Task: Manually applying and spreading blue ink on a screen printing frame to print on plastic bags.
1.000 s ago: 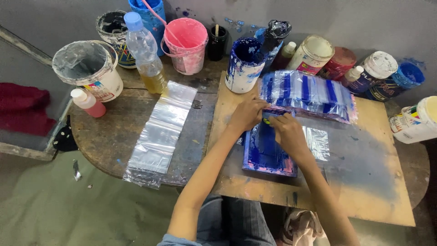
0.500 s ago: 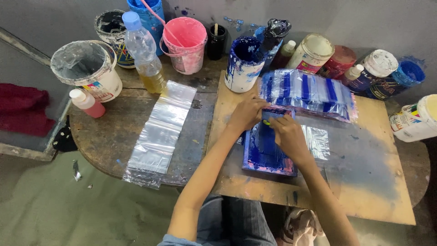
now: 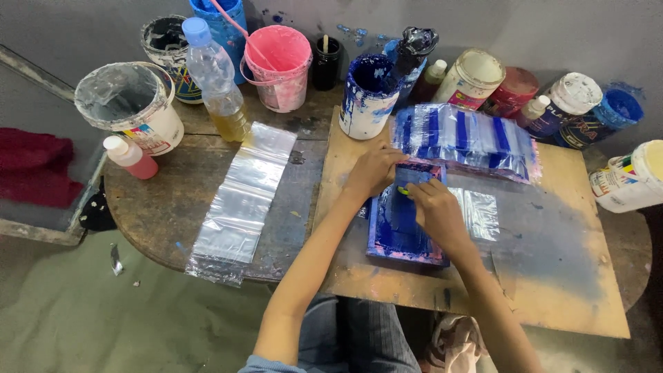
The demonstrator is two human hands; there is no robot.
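Observation:
A small blue-stained printing frame (image 3: 395, 235) with a pink edge lies on a wooden board (image 3: 552, 276). My left hand (image 3: 373, 173) presses on the frame's top left corner. My right hand (image 3: 434, 211) is inside the frame, fingers closed on a small squeegee with a yellow-green tip (image 3: 403, 190). A clear plastic bag (image 3: 480, 213) sticks out from under the frame on its right. Behind the frame lies a stack of printed bags with blue stripes (image 3: 466, 140).
A row of clear plastic bags (image 3: 242, 197) lies on the round table to the left. Paint pots stand along the back: a blue-stained one (image 3: 366, 97), a pink bucket (image 3: 280, 69), a lined white bucket (image 3: 131, 103), a plastic bottle (image 3: 215, 79), several jars at right.
Both hands stay on the frame; my right hand has shifted only slightly inside it. The view has barely moved.

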